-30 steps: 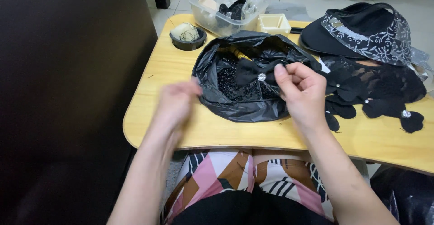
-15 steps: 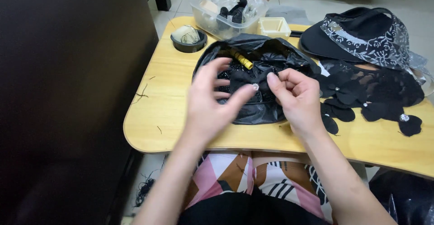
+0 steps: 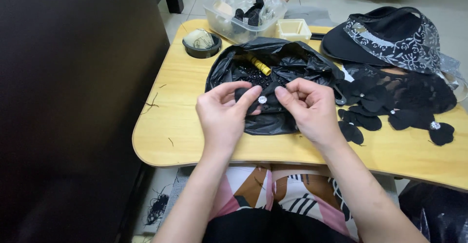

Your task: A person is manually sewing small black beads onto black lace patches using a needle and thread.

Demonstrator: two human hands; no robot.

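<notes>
I see a pale wooden table (image 3: 185, 126) under both hands, and just beyond the fingertips a crumpled black bag (image 3: 292, 65) lying open, with a yellow tube (image 3: 258, 65) among dark beads inside it. Past the bag, farther from the fingers, stand a clear tub (image 3: 229, 26), a small cream box (image 3: 293, 29) and a round black dish (image 3: 201, 43). Well off to the right of the right fingers sit a black visor cap (image 3: 380, 33) with lace trim and a scatter of black fabric petals (image 3: 370, 121).

A second ago my left hand (image 3: 222, 118) was out to the left, apart from the work and blurred. Half a second ago it had come in with fingers spread. Now it has closed: its thumb and forefinger pinch a small black fabric flower (image 3: 246, 96), and a clear round gem (image 3: 262, 99) sits right at those fingertips. My right hand (image 3: 309, 109) has stayed in place above the bag, fingers curled together, tips touching the flower from the other side. I judge that the piece is now gripped from both sides and the gem is being set at its middle.
</notes>
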